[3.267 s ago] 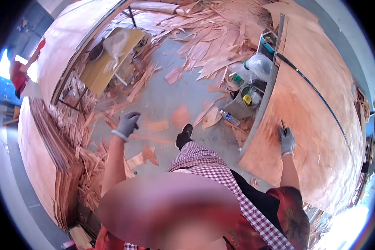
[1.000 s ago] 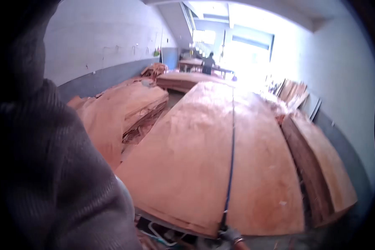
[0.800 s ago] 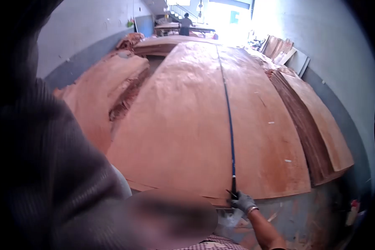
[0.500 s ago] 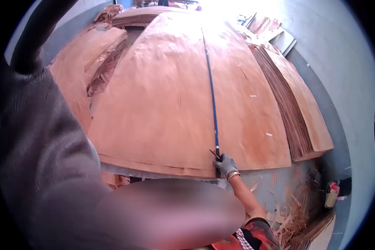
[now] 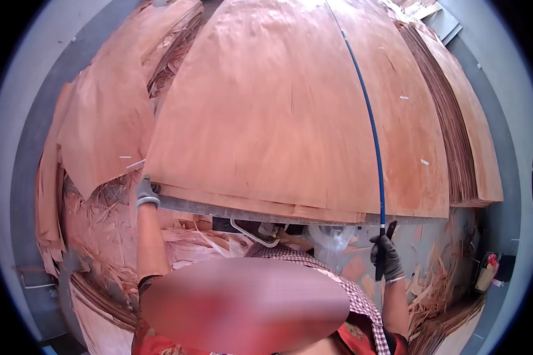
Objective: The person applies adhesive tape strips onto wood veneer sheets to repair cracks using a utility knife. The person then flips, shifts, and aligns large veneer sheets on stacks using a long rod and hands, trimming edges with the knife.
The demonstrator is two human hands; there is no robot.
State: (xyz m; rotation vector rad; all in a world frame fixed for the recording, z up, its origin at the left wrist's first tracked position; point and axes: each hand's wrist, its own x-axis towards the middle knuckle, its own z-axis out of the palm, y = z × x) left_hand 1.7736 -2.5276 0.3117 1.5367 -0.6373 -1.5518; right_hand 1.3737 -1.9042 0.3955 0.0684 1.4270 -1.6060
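A wide sheet of reddish wood veneer (image 5: 260, 112) lies over the table in front of me, its near edge slightly uneven with other layers beneath. My left hand (image 5: 147, 194), in a grey glove, closes on the sheet's near left corner. Past the near edge on the right, my gloved right hand (image 5: 388, 260) is wrapped round the black handle of a long blue pole (image 5: 370, 118). The pole stretches away across the veneer to the far end. A small dark blade-like tool (image 5: 391, 229) sticks up from the same hand; its grip is hidden.
A thick veneer stack (image 5: 441, 112) stands along the right side. More loose sheets (image 5: 103, 118) lie at the left, with torn scraps (image 5: 100, 228) below them. Under the table's near edge is a bent metal bar (image 5: 254, 236). A small container (image 5: 487, 272) sits by the right wall.
My left arm has come down from close before the camera, and its hand has taken the near left corner. My right hand has drawn the pole toward me and right. The view has tilted down.
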